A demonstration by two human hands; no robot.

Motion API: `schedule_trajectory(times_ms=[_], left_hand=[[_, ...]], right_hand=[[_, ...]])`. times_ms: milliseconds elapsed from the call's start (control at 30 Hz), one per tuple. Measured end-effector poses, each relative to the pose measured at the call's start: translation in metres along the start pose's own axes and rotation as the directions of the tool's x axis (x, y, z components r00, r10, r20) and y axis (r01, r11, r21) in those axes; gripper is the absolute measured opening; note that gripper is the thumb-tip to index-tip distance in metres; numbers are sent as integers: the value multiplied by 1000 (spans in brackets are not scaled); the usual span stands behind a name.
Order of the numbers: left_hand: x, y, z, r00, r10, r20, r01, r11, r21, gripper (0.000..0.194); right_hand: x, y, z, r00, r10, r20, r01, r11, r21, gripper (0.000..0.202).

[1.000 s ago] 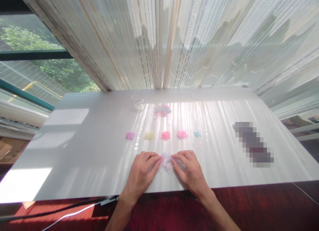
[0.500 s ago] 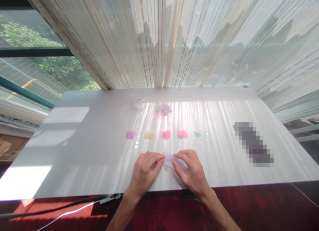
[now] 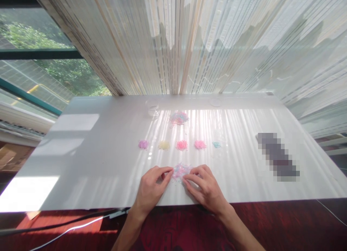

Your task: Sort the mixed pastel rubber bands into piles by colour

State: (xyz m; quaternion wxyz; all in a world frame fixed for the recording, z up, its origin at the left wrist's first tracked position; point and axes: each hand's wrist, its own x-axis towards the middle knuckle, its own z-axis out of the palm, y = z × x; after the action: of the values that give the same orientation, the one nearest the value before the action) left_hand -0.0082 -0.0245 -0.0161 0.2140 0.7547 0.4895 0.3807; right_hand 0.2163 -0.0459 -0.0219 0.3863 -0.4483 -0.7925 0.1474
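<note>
A loose pile of small, thin, pastel loops that look like paper clips (image 3: 180, 168) lies near the front of the white table, mostly pink, lilac and pale blue. At its left edge is my left hand (image 3: 155, 185), thumb and forefinger closed together; anything between the tips is too small to see. My right hand (image 3: 206, 186) rests on the right side of the pile with its fingertips drawn together, covering some pieces. Farther back runs a row of small heaps: purple (image 3: 143, 145), yellow (image 3: 163, 145), red-pink (image 3: 181, 145), pink (image 3: 200, 145) and a smaller blue-green one (image 3: 216, 145).
A larger mixed pile (image 3: 179, 118) lies behind the row. Beside it stands a clear round container (image 3: 153, 111), and a clear disc (image 3: 215, 102) lies at the back. A pixelated dark object (image 3: 278, 157) is on the right. Striped curtains (image 3: 179, 45) hang behind the table (image 3: 89, 164).
My left hand has shifted slightly left, away from the pile's middle. The right fingertips have come closer together and moved left over the pieces. The pile looks more spread out.
</note>
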Motion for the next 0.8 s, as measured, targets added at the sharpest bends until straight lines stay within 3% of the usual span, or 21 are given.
schedule_trajectory(times_ms=[333, 600, 800], left_hand=[[0, 0, 2, 998, 57, 15, -57, 998, -1, 11], [-7, 7, -21, 992, 17, 125, -32, 993, 116, 12], [-17, 9, -14, 986, 65, 156, -97, 974, 204, 9]], right_hand=[[2, 5, 1, 984, 121, -132, -102, 985, 139, 18], [3, 4, -1, 976, 171, -135, -143, 970, 196, 18], [2, 5, -1, 980, 163, -113, -138, 970, 200, 21]])
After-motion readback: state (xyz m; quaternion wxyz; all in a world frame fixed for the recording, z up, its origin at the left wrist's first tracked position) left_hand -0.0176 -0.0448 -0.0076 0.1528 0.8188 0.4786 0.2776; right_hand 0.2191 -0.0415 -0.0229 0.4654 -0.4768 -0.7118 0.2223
